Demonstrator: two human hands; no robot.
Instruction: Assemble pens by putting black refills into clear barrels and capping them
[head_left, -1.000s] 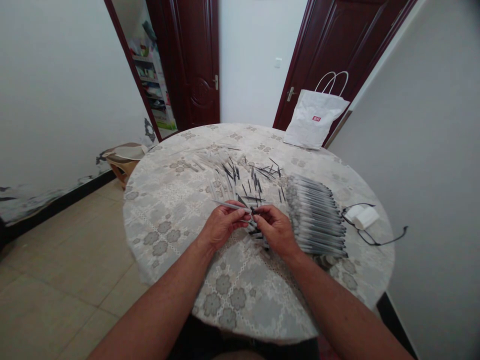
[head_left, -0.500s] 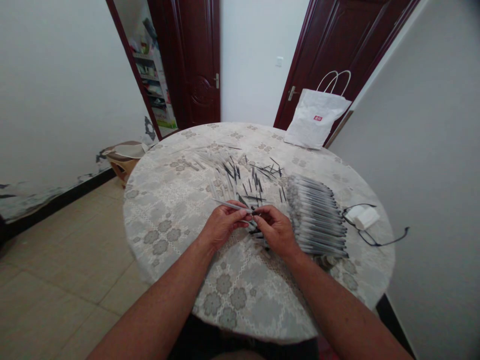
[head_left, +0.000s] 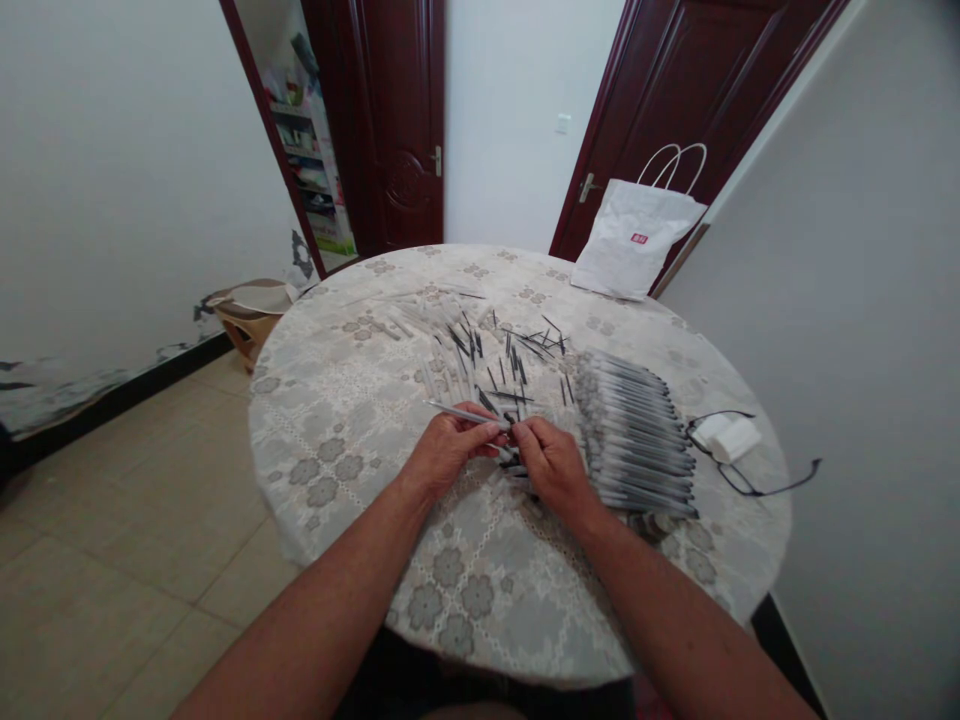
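Observation:
My left hand is closed around a slim, pale pen, whose pointed end sticks out to the left. At the pen's other end my right hand is closed, thumb and fingertips pinched at a small dark part that the fingers mostly hide. Just beyond the hands lie scattered black pen parts and clear pen tubes. Right of my right hand, a neat stack of pens lies side by side, dark ends to the right.
A patterned cloth covers the round table. Toward the right edge lie eyeglasses and a white tissue packet. A white paper bag stands at the back right. Beyond the left edge is a wooden stool.
The right fingers have closed in tighter on the end of the pen. My left hand stays nearly in place; the whole view has shifted slightly.

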